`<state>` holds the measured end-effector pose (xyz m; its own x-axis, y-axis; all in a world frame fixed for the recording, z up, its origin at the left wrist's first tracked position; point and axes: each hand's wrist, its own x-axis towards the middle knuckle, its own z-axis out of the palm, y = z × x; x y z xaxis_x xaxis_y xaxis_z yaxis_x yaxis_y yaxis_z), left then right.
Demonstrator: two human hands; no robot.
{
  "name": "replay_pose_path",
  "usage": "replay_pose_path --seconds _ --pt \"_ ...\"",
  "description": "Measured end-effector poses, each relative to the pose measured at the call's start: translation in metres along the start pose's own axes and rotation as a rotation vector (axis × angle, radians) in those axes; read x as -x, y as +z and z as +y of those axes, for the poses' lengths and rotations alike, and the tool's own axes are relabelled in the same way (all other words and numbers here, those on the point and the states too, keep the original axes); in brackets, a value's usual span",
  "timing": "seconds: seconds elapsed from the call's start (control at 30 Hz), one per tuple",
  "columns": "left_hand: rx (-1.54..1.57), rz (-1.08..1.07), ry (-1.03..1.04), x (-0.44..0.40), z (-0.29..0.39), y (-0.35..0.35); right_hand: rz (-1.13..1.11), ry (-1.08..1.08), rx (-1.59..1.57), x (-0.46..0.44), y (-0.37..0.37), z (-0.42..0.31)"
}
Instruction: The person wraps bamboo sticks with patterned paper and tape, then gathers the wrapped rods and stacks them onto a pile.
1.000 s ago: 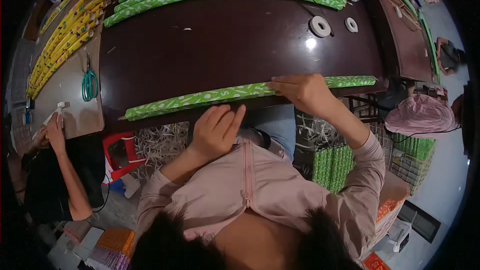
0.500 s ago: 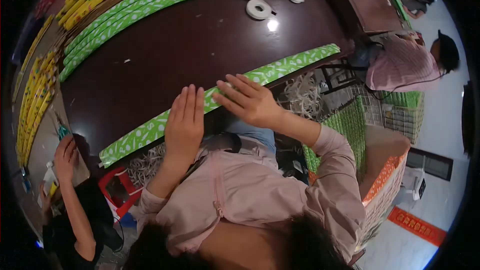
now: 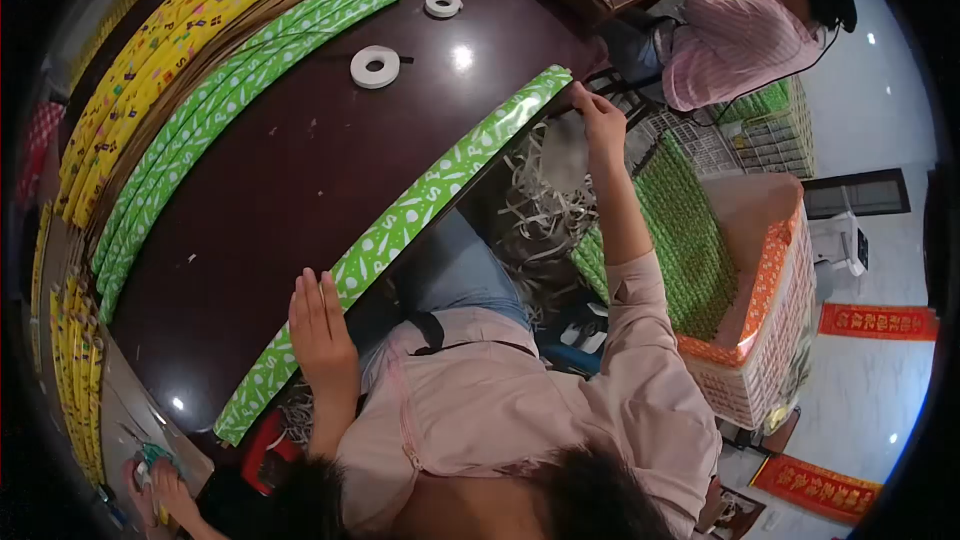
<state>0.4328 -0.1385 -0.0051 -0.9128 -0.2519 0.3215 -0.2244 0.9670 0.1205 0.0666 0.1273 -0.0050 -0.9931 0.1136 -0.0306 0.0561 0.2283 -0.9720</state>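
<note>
So here's how the long green roll point(image 3: 410, 217) sits: slantwise, right along the near edge of the dark table point(image 3: 240, 285). I'd guess that's so the arms can reach its full length without leaning.

The left hand point(image 3: 322, 335) lies flat on the roll's left part, fingers straight and close together, gripping nothing. Looks to me like it's there to steady the thing. The right hand point(image 3: 603, 120) is at the roll's far right end with its fingers bent in; can't tell if they actually pinch it or just touch. Having 1 hand near each end probably stops it from swinging.

Edges: the tabletop drops off just on the near side of the roll, with pale shredded strips point(image 3: 545, 205) below, so toward the body there's little margin. Beyond the roll there's a wide stretch of tabletop with a few small scraps point(image 3: 192, 258), then the green bundle point(image 3: 215, 120) and the yellow bundle point(image 3: 160, 60). The 2 tape rings point(image 3: 362, 73) point(image 3: 432, 6) sit well apart from the roll, on its far side. Off its right end there's a seated co-worker point(image 3: 735, 50), so less elbow room there, I reckon.
</note>
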Motion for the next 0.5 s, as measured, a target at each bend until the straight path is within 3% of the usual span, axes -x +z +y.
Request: replay_pose_path --seconds 0.03,0.17,0.33,0.4,0.47,0.5 --pt "0.002 0.004 0.007 0.000 0.000 0.001 -0.069 0.143 0.023 -0.008 -0.002 -0.008" --pt "0.009 -0.008 -0.003 0.005 0.000 0.005 -0.169 0.298 0.011 -0.026 0.003 -0.018" --pt "0.042 -0.006 -0.002 0.001 0.000 0.003 -0.234 0.321 0.050 -0.042 -0.003 -0.021" --pt "0.003 -0.021 0.023 -0.003 0.000 -0.003 -0.199 0.213 0.091 -0.040 -0.005 -0.029" --pt "0.025 -0.060 0.025 -0.006 -0.001 -0.010 -0.198 0.287 0.086 -0.058 -0.006 -0.021" --pt "0.045 -0.093 0.026 -0.006 -0.002 -0.012 -0.272 0.190 0.029 -0.059 -0.005 -0.022"
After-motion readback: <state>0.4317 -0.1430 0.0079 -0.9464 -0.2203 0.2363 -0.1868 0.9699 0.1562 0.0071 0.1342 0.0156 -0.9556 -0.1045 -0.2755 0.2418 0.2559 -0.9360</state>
